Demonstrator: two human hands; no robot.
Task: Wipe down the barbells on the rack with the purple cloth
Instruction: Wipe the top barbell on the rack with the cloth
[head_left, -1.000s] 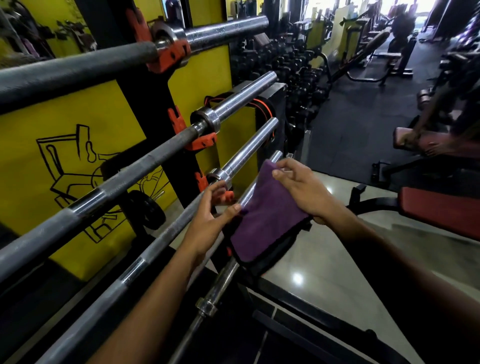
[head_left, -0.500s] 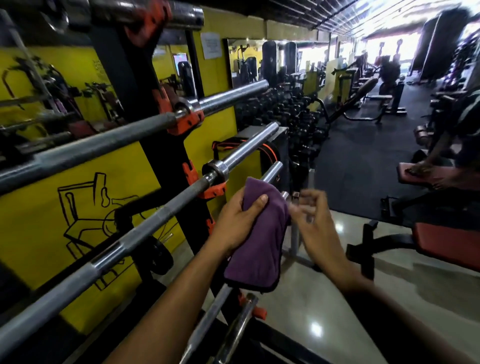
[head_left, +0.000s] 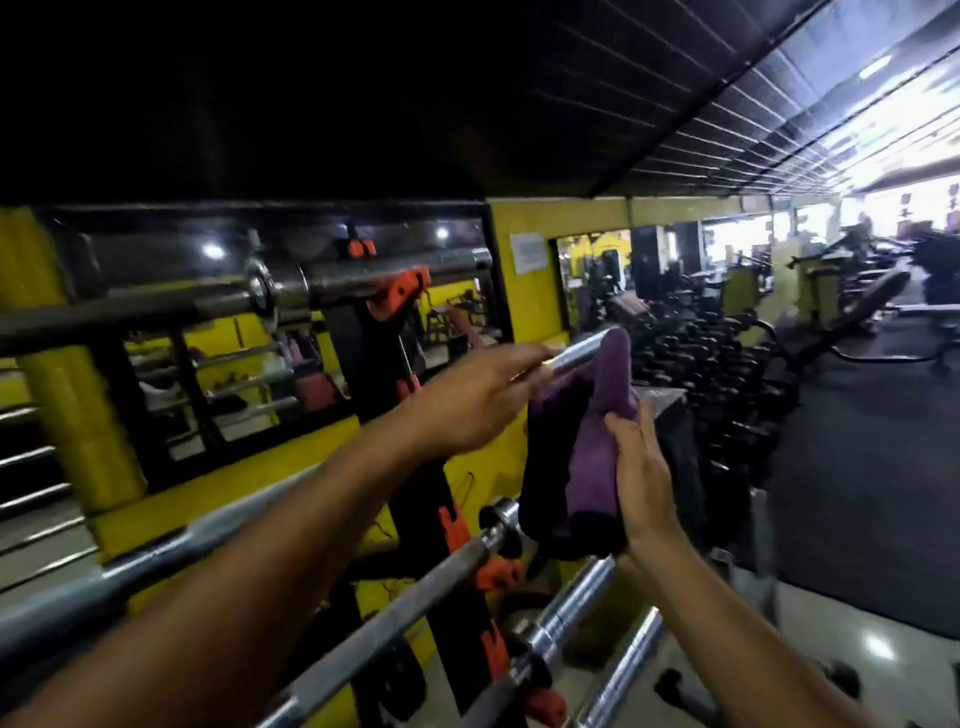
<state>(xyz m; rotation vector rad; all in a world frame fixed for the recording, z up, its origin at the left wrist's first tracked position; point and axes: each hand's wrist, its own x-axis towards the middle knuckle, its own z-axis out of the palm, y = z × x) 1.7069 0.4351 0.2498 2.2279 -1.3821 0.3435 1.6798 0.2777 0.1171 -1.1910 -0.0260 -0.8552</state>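
I am draping the purple cloth (head_left: 587, 457) over the chrome end of a barbell sleeve (head_left: 584, 351) just right of the frame's centre. The cloth is hanging down from the sleeve tip in a folded bundle, its top edge lying over the metal and its lower edge reaching toward the bars below.

My left hand (head_left: 475, 405) is reaching in from the lower left, lying over the sleeve just behind the cloth, fingers stretched toward the tip; the blur is keeping me from telling whether they are curling round the bar or only resting on it. My right hand (head_left: 641, 480) is coming up from the lower right with straight fingers, pressing flat against the right side of the hanging cloth, not clenching it.

The black rack upright (head_left: 415, 488) with its orange hooks (head_left: 400, 291) is standing in the middle of the frame, behind my left forearm. Another barbell (head_left: 291, 296) is sitting across the upper left on the top hook. More barbells are running diagonally through the lower centre, one with its collar (head_left: 501, 522) just beside the cloth's bottom edge. A yellow wall (head_left: 524, 218) is filling the background at centre, and dumbbells (head_left: 717, 364) are lining up on the right.
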